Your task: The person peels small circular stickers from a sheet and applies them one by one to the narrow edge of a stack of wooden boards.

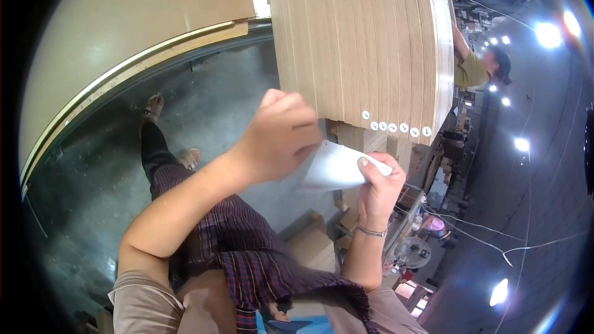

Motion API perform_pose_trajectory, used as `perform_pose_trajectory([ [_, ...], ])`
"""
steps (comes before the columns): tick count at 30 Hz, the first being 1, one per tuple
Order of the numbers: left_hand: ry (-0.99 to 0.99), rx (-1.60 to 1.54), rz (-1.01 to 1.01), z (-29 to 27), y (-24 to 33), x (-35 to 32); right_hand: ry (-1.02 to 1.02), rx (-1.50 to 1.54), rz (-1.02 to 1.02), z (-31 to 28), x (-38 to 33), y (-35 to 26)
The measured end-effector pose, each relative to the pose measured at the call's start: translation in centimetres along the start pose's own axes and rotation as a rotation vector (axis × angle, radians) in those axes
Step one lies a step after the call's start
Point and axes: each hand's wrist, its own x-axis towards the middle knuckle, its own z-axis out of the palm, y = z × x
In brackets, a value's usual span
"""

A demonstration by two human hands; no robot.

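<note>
cloth (250,235): dark, striped, draped over the wearer's body between beige sleeves (148,300).
left hand (278,133): fingers curled and blurred, tips at the left corner of the white sheet (334,168); cannot tell whether they pinch it.
right hand (378,182): thumb pressed on top, fingers beneath, holding the sheet by its right end; a thin bracelet (371,232) circles the wrist.
sheet: in the air between the two hands, bent, just below the stack (352,43) in view.
stack: wood-grain panels packed face to face, several round white stickers (393,128) along the lower edge.
floor (216,80): grey, at left, two sandals (154,106) on it.
board (142,12): tan, broad, upper left.
fan (413,252): round, farther off at right.
co-worker (473,71): beyond the stack, olive top, one arm toward the panels, hand hidden.
lights (498,292): bright, scattered at far right.
</note>
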Motion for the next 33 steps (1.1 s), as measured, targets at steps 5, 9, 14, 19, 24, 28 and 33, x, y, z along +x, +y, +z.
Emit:
perform_pose_trajectory([
  [5,0.074,-0.165,-0.155,0.3,0.7,0.1,-0.016,-0.014,-0.103,-0.5,-0.7,-0.1],
  [9,0.01,-0.258,-0.167,-0.1,1.6,-0.3,-0.034,-0.085,-0.205,-0.7,-1.4,-0.3],
  [14,0.013,-0.373,-0.295,-0.2,3.1,-0.7,-0.085,-0.1,-0.313,-0.4,-2.5,-0.5],
  [19,-0.064,-0.352,-0.362,-1.8,5.0,-0.5,-0.117,-0.066,-0.25,-0.4,-3.4,-1.7],
  [24,-0.095,-0.252,-0.335,-3.6,5.4,0.5,-0.13,-0.517,-0.506,1.0,-4.0,-4.6],
  [28,-0.189,-0.2,-0.241,-4.8,5.5,1.8,-0.172,-0.898,-0.728,3.0,-3.7,-5.6],
  [33,-0.189,-0.212,-0.211,-6.1,5.2,2.3,-0.164,-0.507,-0.173,6.0,-4.7,-5.8],
])
